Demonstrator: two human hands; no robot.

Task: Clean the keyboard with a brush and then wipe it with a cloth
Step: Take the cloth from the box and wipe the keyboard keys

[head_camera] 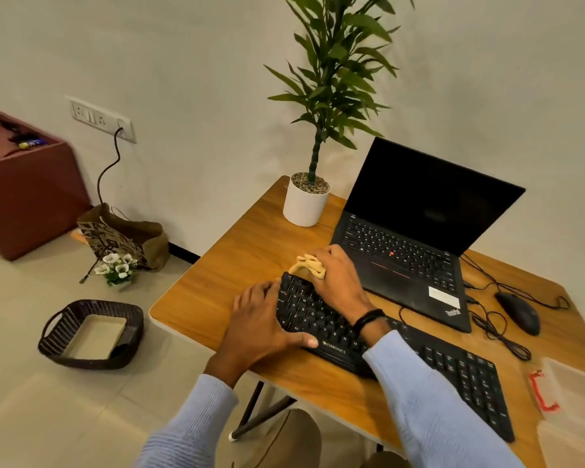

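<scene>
Keyboard point(453, 366): black, with a brand name on its front edge, lying slantwise across the near part of the wooden table point(237, 265), its left end farther from the person than its right end.
Cloth point(309, 265): yellowish, bunched up, sitting at the far left corner of the keyboard and touching the top row of keys.
Right hand point(338, 278): fingers curled over the cloth and holding it against the keys; a dark band point(368, 319) circles the wrist, and the pale blue sleeve crosses the middle of the keyboard.
Left hand point(260, 322): laid flat over the keyboard's left end, fingers nearly straight along the edge, thumb resting on the front rim near the brand name; it holds nothing.
Laptop point(402, 251): open, screen dark, just behind the keyboard.
Mouse point(519, 312): black and corded, to the right of the laptop.
Potted plant point(305, 204): white pot at the table's far corner, beside the laptop.
Plastic box point(574, 400): clear, with a red clip, at the right edge of the table.
Floor: a dark woven basket point(92, 332), a paper bag point(129, 238) and small white flowers point(117, 265) near the wall.
</scene>
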